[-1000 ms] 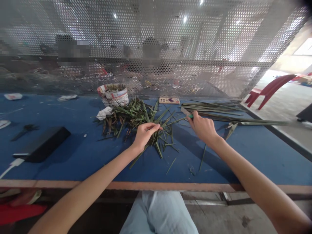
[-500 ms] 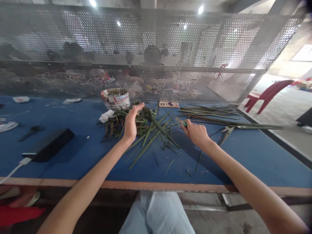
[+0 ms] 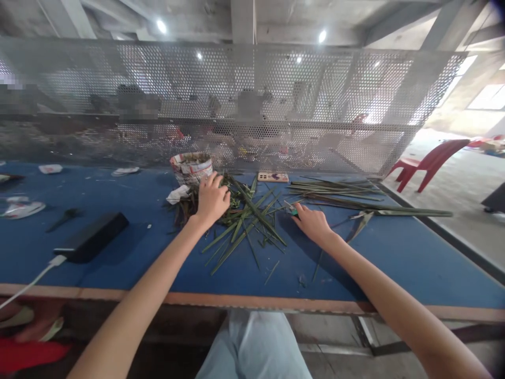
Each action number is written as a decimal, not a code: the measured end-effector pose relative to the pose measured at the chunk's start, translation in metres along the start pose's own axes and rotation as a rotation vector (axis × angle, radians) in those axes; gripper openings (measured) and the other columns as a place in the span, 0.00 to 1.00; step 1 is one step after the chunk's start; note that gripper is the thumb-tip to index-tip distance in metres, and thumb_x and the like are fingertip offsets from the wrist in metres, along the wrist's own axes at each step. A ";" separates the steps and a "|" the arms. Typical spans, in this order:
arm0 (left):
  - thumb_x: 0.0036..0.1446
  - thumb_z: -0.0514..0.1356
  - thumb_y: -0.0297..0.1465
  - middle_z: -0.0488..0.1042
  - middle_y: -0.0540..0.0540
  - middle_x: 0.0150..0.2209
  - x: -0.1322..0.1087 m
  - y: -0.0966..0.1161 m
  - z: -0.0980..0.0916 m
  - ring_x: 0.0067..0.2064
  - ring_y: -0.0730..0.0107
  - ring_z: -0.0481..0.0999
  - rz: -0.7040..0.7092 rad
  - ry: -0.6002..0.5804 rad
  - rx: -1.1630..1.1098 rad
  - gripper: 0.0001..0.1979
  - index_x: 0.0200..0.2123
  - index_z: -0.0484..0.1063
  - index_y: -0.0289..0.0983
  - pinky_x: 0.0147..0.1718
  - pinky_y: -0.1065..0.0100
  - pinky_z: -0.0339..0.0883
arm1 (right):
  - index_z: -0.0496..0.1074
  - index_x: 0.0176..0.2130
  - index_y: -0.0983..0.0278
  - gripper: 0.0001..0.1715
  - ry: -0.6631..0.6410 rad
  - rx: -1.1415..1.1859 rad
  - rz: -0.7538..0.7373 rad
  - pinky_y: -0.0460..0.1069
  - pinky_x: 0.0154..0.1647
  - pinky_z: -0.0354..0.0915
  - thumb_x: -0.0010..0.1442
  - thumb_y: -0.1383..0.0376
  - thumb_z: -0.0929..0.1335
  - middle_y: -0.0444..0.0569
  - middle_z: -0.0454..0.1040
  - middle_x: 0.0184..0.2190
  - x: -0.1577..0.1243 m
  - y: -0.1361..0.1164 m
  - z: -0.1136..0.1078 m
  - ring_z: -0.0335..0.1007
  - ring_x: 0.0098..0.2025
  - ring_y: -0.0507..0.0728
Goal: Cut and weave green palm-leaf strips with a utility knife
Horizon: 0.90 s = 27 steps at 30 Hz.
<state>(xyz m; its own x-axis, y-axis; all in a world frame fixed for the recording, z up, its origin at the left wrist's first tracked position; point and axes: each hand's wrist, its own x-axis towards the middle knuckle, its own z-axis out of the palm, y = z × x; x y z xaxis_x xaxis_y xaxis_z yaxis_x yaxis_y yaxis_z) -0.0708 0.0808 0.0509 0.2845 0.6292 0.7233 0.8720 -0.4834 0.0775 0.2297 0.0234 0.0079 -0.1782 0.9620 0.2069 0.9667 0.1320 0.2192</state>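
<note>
L grip (image 3: 213, 199) spread flat on leaf pile (image 3: 244, 210); R grip (image 3: 313, 223) pinches green-handled blade (image 3: 292, 210) (tip toward pile), long leaf strips (image 3: 355, 202) lying sideways just R of it.

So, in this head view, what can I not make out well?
Small tool: mostly hidden by the right hand.
Leaves under the left hand: hidden by that hand.
People: blurred, behind the mesh.
Inside the paper bowl: too small to tell.
</note>
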 end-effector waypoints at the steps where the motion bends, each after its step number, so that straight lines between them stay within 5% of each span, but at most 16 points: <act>1: 0.54 0.55 0.31 0.72 0.36 0.50 -0.004 0.005 0.003 0.61 0.48 0.59 0.039 -0.030 0.050 0.11 0.30 0.78 0.36 0.61 0.46 0.43 | 0.57 0.55 0.66 0.20 0.002 0.004 -0.002 0.48 0.27 0.60 0.67 0.58 0.59 0.58 0.73 0.45 0.001 0.001 0.000 0.76 0.39 0.61; 6: 0.58 0.53 0.31 0.77 0.39 0.33 -0.007 0.043 0.005 0.48 0.53 0.69 0.134 -0.239 0.170 0.14 0.29 0.79 0.35 0.52 0.52 0.56 | 0.60 0.54 0.66 0.20 0.026 0.026 -0.015 0.48 0.31 0.62 0.65 0.62 0.62 0.57 0.72 0.45 0.004 0.004 0.002 0.73 0.43 0.60; 11: 0.59 0.53 0.37 0.77 0.35 0.30 -0.003 0.074 0.027 0.45 0.51 0.70 0.071 -0.410 0.313 0.19 0.29 0.79 0.32 0.48 0.54 0.56 | 0.66 0.50 0.67 0.16 0.084 0.029 -0.063 0.51 0.44 0.62 0.63 0.65 0.65 0.58 0.71 0.47 0.004 0.002 0.004 0.65 0.51 0.62; 14: 0.57 0.53 0.44 0.77 0.31 0.34 -0.001 0.079 0.044 0.46 0.49 0.71 -0.064 -0.510 0.296 0.25 0.33 0.79 0.28 0.49 0.55 0.55 | 0.68 0.49 0.67 0.16 0.158 0.058 -0.122 0.52 0.49 0.59 0.62 0.64 0.65 0.58 0.70 0.48 0.003 -0.001 0.006 0.64 0.51 0.62; 18: 0.55 0.54 0.40 0.78 0.32 0.33 0.000 0.071 0.054 0.44 0.50 0.74 -0.123 -0.538 0.276 0.20 0.32 0.79 0.30 0.46 0.56 0.57 | 0.72 0.43 0.64 0.14 0.277 0.198 -0.206 0.50 0.46 0.60 0.66 0.61 0.61 0.53 0.75 0.41 0.009 0.000 0.005 0.66 0.46 0.59; 22: 0.54 0.54 0.37 0.77 0.37 0.27 -0.002 0.063 0.054 0.35 0.56 0.76 -0.131 -0.569 0.211 0.17 0.25 0.78 0.32 0.44 0.57 0.59 | 0.75 0.38 0.64 0.17 0.443 0.238 -0.160 0.53 0.55 0.54 0.66 0.62 0.60 0.53 0.75 0.43 0.040 0.008 -0.002 0.60 0.54 0.61; 25: 0.54 0.53 0.31 0.75 0.42 0.22 -0.007 0.063 0.054 0.30 0.63 0.75 -0.083 -0.574 0.138 0.16 0.19 0.75 0.35 0.45 0.61 0.59 | 0.76 0.41 0.66 0.18 0.310 0.164 -0.116 0.56 0.62 0.45 0.66 0.64 0.59 0.56 0.73 0.49 0.084 0.008 -0.003 0.53 0.61 0.63; 27: 0.56 0.51 0.31 0.75 0.42 0.23 -0.012 0.064 0.055 0.31 0.62 0.75 -0.067 -0.560 0.108 0.18 0.20 0.75 0.35 0.42 0.62 0.60 | 0.75 0.43 0.69 0.18 0.244 0.153 -0.112 0.55 0.63 0.44 0.66 0.64 0.59 0.59 0.73 0.49 0.116 0.002 0.003 0.58 0.58 0.62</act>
<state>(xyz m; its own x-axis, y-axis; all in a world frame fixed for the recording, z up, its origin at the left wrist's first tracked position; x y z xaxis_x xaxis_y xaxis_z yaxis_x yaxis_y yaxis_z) 0.0035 0.0756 0.0089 0.3694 0.8968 0.2433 0.9226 -0.3852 0.0191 0.2115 0.1360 0.0293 -0.3062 0.8561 0.4163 0.9517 0.2862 0.1113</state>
